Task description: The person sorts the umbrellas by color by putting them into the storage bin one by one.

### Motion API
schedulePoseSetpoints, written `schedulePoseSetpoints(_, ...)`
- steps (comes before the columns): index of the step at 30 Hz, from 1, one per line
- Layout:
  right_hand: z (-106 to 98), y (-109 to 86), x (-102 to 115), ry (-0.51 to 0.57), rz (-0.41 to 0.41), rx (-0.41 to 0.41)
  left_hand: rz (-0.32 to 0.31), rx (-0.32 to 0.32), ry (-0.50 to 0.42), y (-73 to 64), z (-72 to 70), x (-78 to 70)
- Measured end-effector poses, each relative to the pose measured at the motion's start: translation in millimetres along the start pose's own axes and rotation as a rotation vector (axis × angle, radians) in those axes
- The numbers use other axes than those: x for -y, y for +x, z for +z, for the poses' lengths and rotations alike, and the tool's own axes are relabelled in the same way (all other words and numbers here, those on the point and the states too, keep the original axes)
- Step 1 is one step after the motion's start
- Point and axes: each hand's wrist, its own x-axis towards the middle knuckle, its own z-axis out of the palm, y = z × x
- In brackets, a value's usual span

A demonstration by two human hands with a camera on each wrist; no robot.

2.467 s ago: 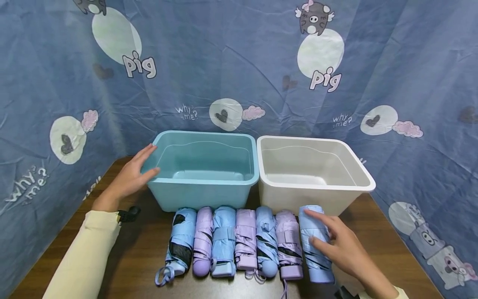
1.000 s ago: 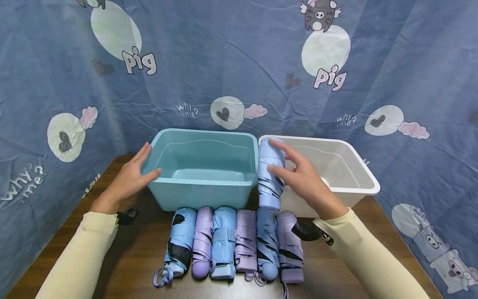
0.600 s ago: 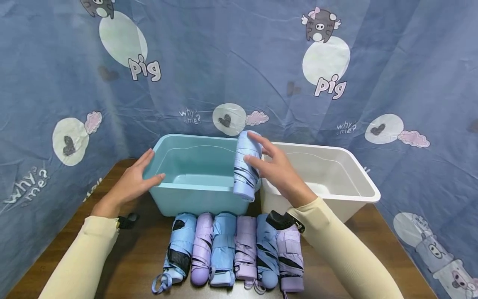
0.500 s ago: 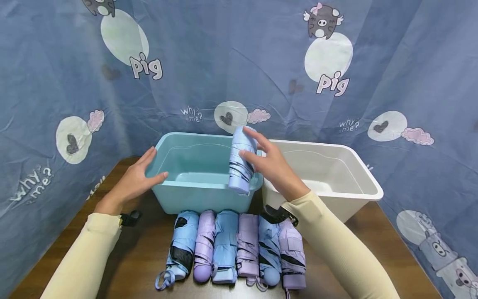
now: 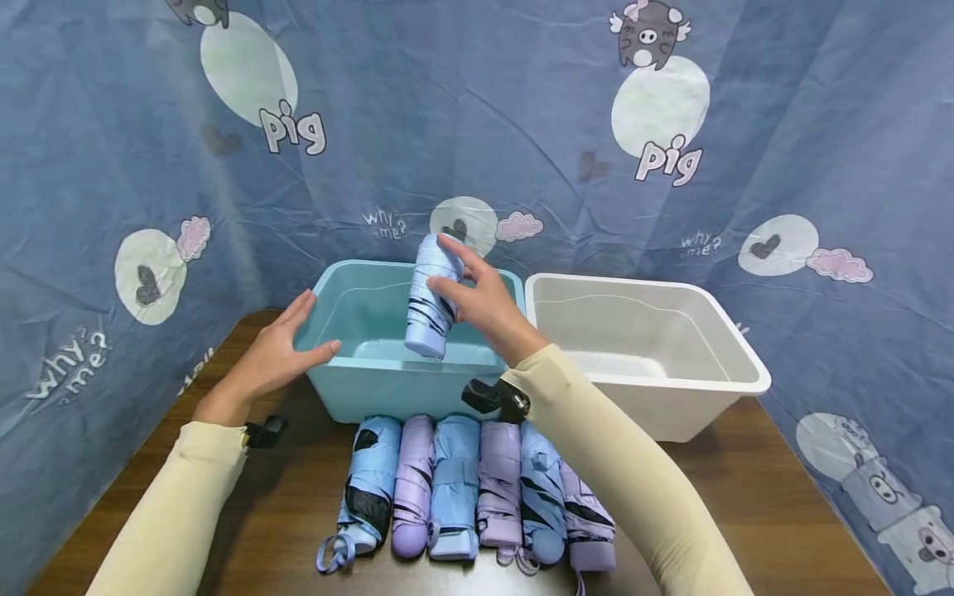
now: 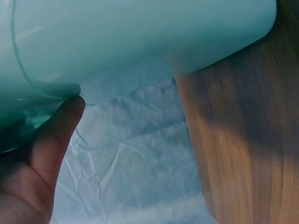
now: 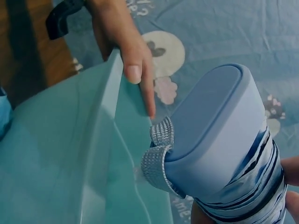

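Above the opening of the teal bin (image 5: 387, 393), my right hand (image 5: 488, 305) holds a folded light-blue umbrella (image 5: 431, 310) tilted, thumb and fingers round its wrapped canopy. The right wrist view shows its flat oval handle end (image 7: 205, 121) with a grey-blue wrist strap (image 7: 156, 163). My left hand (image 5: 272, 352) rests at the bin's left end with fingers straight and thumb spread near the front rim. In the left wrist view, the thumb (image 6: 56, 140) touches the rim. No umbrellas show inside the visible part of the bin.
A white bin (image 5: 648, 406) stands right of the teal one. Several folded umbrellas, blue ones (image 5: 455, 488) and purple ones (image 5: 412, 488), lie in a row on the wooden table (image 5: 745, 505). My right forearm overlaps the rightmost one. A patterned blue cloth (image 5: 358, 108) hangs behind.
My right hand has taken the light-blue umbrella from the row's right end, lifted it and carried it left across to over the teal bin. The left hand stays at the bin's end.
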Motion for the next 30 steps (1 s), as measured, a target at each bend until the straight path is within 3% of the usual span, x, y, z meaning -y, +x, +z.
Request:
schedulePoseSetpoints(15, 49.4, 41.8, -18.1, -0.015, 0.029, -0.028, -0.006, 0.021, 0.015, 9.1, -2.2, -1.2)
schedulePoseSetpoints(22, 72.5, 47.0, -29.5, -0.021, 0.082, -0.037, -0.005, 0.015, 0.016, 4.6, 0.8, 2.9)
schedulePoseSetpoints(30, 94.5, 50.8, -47.1, -0.139, 0.110, -0.080, -0.008, -0.002, 0.014, -1.0, 1.3, 8.0)
